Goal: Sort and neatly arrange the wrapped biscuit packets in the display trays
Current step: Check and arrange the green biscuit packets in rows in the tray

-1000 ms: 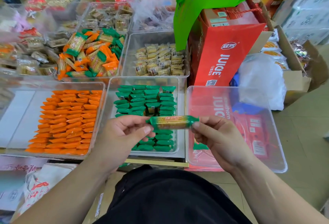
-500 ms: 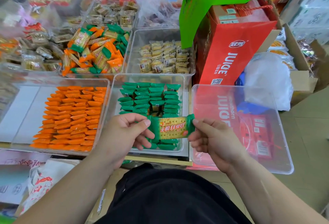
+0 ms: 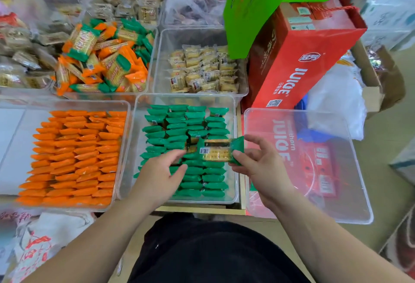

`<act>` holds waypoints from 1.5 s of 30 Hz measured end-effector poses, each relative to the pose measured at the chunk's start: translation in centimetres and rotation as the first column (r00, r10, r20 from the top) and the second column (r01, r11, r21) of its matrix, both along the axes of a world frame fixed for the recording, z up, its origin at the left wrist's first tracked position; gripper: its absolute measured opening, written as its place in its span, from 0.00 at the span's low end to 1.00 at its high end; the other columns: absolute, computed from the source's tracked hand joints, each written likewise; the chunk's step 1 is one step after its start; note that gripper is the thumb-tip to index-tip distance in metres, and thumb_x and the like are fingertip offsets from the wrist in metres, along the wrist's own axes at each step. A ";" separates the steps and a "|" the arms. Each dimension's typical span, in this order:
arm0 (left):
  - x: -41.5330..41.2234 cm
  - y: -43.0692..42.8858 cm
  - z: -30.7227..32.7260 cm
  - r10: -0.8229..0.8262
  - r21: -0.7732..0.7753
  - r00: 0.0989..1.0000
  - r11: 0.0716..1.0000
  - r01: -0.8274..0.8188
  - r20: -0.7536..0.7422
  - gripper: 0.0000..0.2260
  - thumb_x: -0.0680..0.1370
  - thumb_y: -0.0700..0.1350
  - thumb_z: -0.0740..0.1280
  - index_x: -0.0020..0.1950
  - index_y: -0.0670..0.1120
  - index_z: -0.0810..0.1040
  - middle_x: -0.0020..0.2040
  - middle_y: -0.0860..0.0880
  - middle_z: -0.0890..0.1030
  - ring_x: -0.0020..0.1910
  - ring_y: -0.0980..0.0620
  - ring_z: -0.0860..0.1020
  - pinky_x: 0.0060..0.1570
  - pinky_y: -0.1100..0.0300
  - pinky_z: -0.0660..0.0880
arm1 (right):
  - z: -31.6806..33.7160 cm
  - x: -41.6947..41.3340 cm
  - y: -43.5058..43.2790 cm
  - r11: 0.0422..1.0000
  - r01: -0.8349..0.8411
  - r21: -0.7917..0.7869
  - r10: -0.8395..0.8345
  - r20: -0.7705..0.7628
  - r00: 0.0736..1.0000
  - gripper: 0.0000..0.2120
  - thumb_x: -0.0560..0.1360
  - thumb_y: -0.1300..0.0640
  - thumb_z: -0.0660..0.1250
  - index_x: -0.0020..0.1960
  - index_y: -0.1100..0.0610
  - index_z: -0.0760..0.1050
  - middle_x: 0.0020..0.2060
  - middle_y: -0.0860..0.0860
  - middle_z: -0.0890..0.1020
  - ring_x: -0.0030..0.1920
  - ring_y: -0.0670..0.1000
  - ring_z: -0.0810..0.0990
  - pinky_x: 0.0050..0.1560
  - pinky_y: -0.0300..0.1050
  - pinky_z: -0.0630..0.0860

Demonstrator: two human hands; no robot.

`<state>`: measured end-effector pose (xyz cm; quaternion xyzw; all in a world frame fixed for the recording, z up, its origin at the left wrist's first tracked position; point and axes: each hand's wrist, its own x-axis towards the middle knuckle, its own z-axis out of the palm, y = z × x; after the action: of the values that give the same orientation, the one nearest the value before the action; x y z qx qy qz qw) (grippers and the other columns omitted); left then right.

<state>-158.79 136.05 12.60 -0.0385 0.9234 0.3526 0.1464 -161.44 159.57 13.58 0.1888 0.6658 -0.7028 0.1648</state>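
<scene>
I hold one green-wrapped biscuit packet level over the green tray, barcode side up. My right hand pinches its right end. The fingertips of my left hand reach its left end, thumb held apart just above the rows. Green packets stand in neat rows inside that tray. To its left, the orange tray holds rows of orange packets. Behind them, a tray has loose mixed orange and green packets.
An empty clear tray lies on a red box at my right. A tall red juice box and a green bag stand behind it. A tray of pale biscuit packets sits behind the green tray.
The green packet has been turned over between my hands, from edge-on, to printed face, to barcode side up. It has also sunk closer to the green rows, and my left grip has loosened.
</scene>
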 end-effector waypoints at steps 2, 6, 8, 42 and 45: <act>-1.3 -1.5 -2.3 -0.091 -0.238 0.995 0.967 0.096 0.031 0.23 0.81 0.54 0.66 0.75 0.51 0.70 0.75 0.50 0.71 0.72 0.48 0.70 0.71 0.55 0.65 | -1.2 -1.3 -0.8 0.976 -0.082 0.203 0.101 -0.082 0.991 0.16 0.77 0.61 0.72 0.64 0.56 0.77 0.45 0.52 0.86 0.47 0.51 0.86 0.46 0.44 0.83; -2.8 -4.5 -6.7 -0.239 -0.482 0.951 0.821 0.306 0.197 0.32 0.81 0.64 0.59 0.81 0.52 0.59 0.82 0.47 0.54 0.80 0.42 0.54 0.78 0.45 0.54 | -2.9 -3.3 -2.7 0.732 -0.147 0.665 0.407 -0.255 0.877 0.15 0.75 0.57 0.74 0.61 0.56 0.82 0.46 0.45 0.85 0.41 0.39 0.80 0.48 0.31 0.77; -2.8 -5.7 -8.2 -0.292 -0.481 0.936 0.803 0.352 0.198 0.32 0.80 0.65 0.57 0.81 0.52 0.60 0.82 0.47 0.53 0.80 0.41 0.54 0.77 0.42 0.55 | -3.6 -4.2 -3.7 0.620 -0.171 0.766 0.555 -0.274 0.785 0.14 0.75 0.58 0.75 0.60 0.57 0.82 0.49 0.49 0.85 0.43 0.44 0.80 0.51 0.37 0.78; -13.0 -0.8 -9.6 -0.404 -0.378 0.878 0.878 0.294 -0.257 0.03 0.70 0.42 0.77 0.38 0.44 0.85 0.37 0.48 0.79 0.38 0.42 0.74 0.37 0.49 0.74 | -8.7 -4.2 -6.4 0.077 -0.181 0.980 0.777 0.055 0.627 0.09 0.70 0.54 0.68 0.47 0.50 0.85 0.51 0.44 0.84 0.61 0.56 0.74 0.58 0.53 0.69; -12.7 -0.9 -9.0 -0.365 -0.334 0.886 0.905 0.265 -0.286 0.03 0.68 0.39 0.78 0.38 0.44 0.85 0.37 0.48 0.80 0.38 0.42 0.74 0.38 0.50 0.75 | -8.4 -3.8 -5.7 0.105 -0.153 0.983 0.773 0.017 0.634 0.08 0.71 0.54 0.67 0.46 0.50 0.85 0.49 0.44 0.84 0.60 0.56 0.75 0.55 0.53 0.70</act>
<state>-171.48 135.17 3.63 0.1547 0.9693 0.1882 0.0328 -165.26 153.82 5.18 -0.1836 0.9763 -0.0967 0.0615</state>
